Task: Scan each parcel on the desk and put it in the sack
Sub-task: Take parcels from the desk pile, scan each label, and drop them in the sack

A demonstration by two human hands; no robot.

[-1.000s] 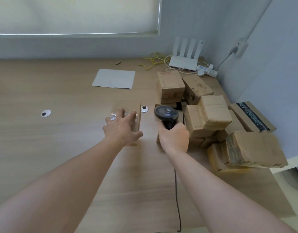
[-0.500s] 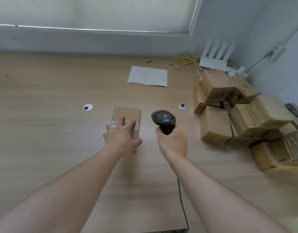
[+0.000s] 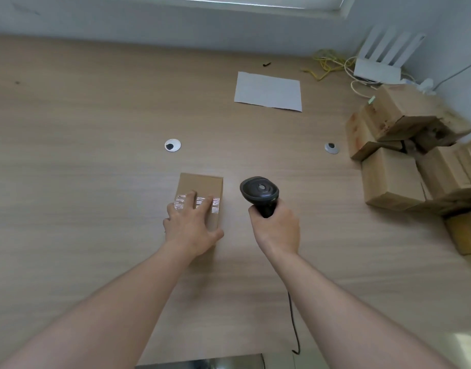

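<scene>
Small parcel (image 3: pixel 201 194) on the desk (image 3: pixel 96 182), under one hand – scanner (image 3: pixel 259 193) in the other.
Head view: left hand (image 3: pixel 190 226) rests flat-fingered on it, thumb at its side; right hand (image 3: pixel 275 227) grips the scanner. Stiff cardboard, likely light – hold by opposite sides.

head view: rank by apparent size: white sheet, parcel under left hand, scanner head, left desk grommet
1. White sheet, though it lies farther from the camera.
2. Parcel, partly covered by the left hand.
3. Scanner head, raised in the right hand, so nearness inflates it.
4. Left grommet, clearly smallest.
</scene>
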